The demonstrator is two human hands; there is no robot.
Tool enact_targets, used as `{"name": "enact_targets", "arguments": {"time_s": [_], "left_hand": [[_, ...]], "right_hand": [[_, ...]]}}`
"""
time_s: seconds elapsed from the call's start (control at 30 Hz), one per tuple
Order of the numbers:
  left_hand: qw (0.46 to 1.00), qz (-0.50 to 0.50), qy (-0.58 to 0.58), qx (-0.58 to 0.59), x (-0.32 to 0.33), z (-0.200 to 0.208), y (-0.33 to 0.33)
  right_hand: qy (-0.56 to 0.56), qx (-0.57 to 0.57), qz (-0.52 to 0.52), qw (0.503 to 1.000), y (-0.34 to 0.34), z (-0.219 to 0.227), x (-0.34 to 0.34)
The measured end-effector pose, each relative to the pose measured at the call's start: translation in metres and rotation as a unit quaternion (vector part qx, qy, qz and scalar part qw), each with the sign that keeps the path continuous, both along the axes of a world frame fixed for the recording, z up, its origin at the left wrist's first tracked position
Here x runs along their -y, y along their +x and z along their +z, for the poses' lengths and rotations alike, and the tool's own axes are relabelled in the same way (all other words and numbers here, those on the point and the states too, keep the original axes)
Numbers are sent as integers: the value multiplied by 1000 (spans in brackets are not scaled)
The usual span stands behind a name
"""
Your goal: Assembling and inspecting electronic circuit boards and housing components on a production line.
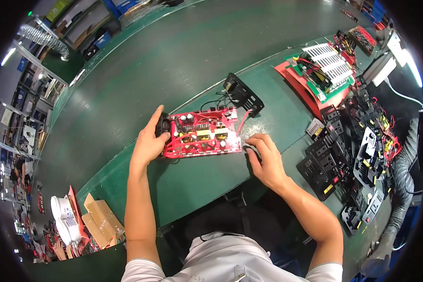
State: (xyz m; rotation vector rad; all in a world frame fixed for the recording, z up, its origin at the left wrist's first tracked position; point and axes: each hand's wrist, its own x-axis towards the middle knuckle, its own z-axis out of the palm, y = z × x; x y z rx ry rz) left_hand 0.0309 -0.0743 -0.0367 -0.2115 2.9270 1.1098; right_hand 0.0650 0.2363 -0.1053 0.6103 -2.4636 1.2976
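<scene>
A red circuit board lies in front of me on the green table, carrying coils, capacitors and red wires. At its left end is a black part, perhaps a fan or end plate. My left hand grips that end, thumb on the near side and fingers stretched along the far side. Thin wires link the board to a black end panel, which rests tilted beyond its right end. Just off the board's right edge, my right hand hovers with bent fingers, thumb apart from them, and nothing visible in it.
Many black panels with sockets are heaped on the right. Behind them, green boards with white slotted heatsinks sit on a red sheet. An open cardboard box and white spools stand at the near left. A grey duct borders the right.
</scene>
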Motion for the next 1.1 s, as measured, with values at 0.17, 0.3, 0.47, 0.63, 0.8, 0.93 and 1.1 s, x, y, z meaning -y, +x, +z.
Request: {"name": "enact_targets", "arguments": {"time_s": [0.17, 0.3, 0.47, 0.63, 0.8, 0.93, 1.1], "left_hand": [[989, -9, 119, -85, 36, -26, -73], [973, 85, 170, -129, 67, -23, -138], [962, 136, 220, -88, 112, -59, -200], [914, 147, -371, -73, 251, -50, -199], [984, 42, 100, -140, 170, -19, -183], [919, -52, 390, -27, 25, -35, -125], [916, -120, 379, -55, -44, -76, -99]], "right_hand": [[17, -13, -1, 1000, 1, 1, -1], [26, -10, 3, 1000, 4, 0, -4], [52, -15, -14, 998, 4, -25, -24], [74, -32, 0, 997, 0, -24, -7], [64, -60, -12, 996, 1, -24, -9], [79, -26, 30, 996, 7, -11, -11], [166, 5, 102, 981, 41, 69, -69]]}}
